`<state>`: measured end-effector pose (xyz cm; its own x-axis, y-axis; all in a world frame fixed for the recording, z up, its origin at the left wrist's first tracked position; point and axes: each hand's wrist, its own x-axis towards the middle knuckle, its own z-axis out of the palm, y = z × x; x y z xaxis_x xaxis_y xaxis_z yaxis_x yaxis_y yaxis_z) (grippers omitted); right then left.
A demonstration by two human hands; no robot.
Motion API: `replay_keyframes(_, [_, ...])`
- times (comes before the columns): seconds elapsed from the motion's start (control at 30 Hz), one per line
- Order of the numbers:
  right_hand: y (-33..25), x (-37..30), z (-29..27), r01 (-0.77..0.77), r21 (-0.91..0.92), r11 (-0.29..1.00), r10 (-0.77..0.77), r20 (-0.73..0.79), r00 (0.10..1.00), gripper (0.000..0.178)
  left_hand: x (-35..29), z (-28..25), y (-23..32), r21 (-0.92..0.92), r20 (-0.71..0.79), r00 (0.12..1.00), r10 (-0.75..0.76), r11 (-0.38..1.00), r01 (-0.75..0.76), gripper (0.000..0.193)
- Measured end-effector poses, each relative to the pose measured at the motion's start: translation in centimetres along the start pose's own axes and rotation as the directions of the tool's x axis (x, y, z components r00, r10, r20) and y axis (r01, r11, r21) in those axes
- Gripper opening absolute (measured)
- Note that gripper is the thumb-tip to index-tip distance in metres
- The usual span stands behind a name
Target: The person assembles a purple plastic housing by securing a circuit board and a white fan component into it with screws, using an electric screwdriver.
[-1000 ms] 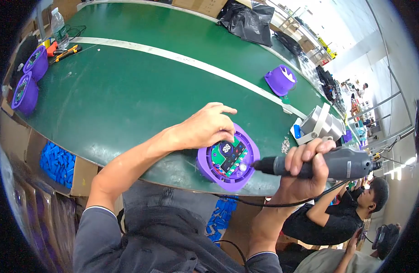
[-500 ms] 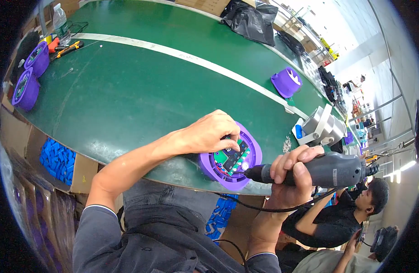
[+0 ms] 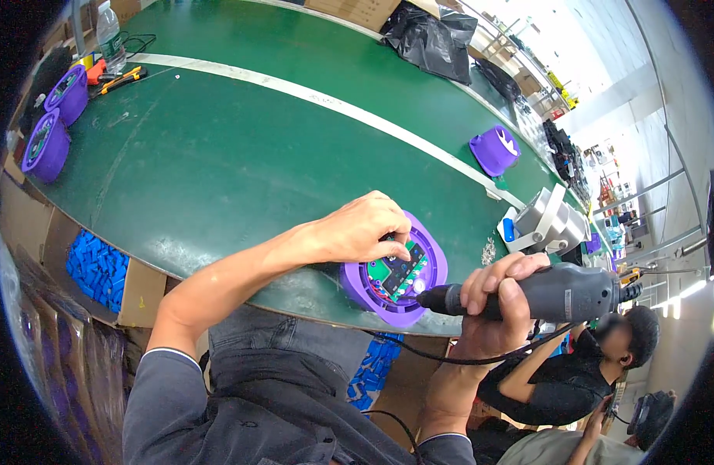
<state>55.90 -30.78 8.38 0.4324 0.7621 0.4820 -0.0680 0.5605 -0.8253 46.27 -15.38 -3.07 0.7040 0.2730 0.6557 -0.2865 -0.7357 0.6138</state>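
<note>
My right hand (image 3: pixel 500 291) is wrapped around a dark grey electric screwdriver (image 3: pixel 562 292). Its black tip points left and reaches the lower right inside of an oval purple housing (image 3: pixel 410 312) on the bench's near edge. Inside the housing lie a green circuit board (image 3: pixel 403 273), thin wires and a white round part. My left hand (image 3: pixel 365 229) reaches over the housing's left side. Its fingers are curled, with the thumb over the board, and whatever they pinch is hidden.
Small screws (image 3: pixel 489 251) lie beside a silver cylindrical device (image 3: pixel 555 221) on a bracket. One purple housing (image 3: pixel 496 150) stands far right, others (image 3: pixel 48 147) far left near a bottle (image 3: pixel 110 39) and cutter (image 3: pixel 123 80). Blue parts (image 3: pixel 97 269) fill a carton below. Co-workers (image 3: pixel 582 380) sit right.
The view has shifted slightly. Both hands, the screwdriver and the housing keep nearly the same places relative to one another.
</note>
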Motion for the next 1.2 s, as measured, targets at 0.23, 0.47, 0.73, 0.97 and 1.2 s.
replay_keyframes(0.23, [0.4,0.7,0.6,-0.073,-0.064,0.995,0.074,0.013,0.997,0.018,0.1,-0.5,0.1,0.021,0.094,0.994,-0.053,0.998,0.051,0.012])
replay_keyframes(0.47, [-0.1,0.6,-0.2,-0.061,0.0,0.998,0.061,0.07,0.996,0.02,0.0,-0.5,0.7,0.065,0.037,0.999,0.014,0.998,-0.017,0.011])
replay_keyframes(0.73, [-2.7,1.4,-2.5,0.184,0.134,0.974,-0.184,-0.013,0.983,0.02,0.2,-0.5,4.7,-0.039,0.213,0.977,-0.024,0.999,0.033,0.017])
replay_keyframes(0.97, [-2.5,-0.1,-3.2,0.106,0.172,0.979,-0.102,-0.032,0.994,0.021,0.6,-0.4,6.6,0.189,0.486,0.874,-0.029,0.979,-0.073,0.007])
replay_keyframes(1.2, [-2.6,-0.8,-4.1,0.083,0.147,0.986,-0.072,-0.077,0.994,0.023,1.2,0.3,8.1,0.434,0.575,0.816,0.058,0.824,-0.365,0.008])
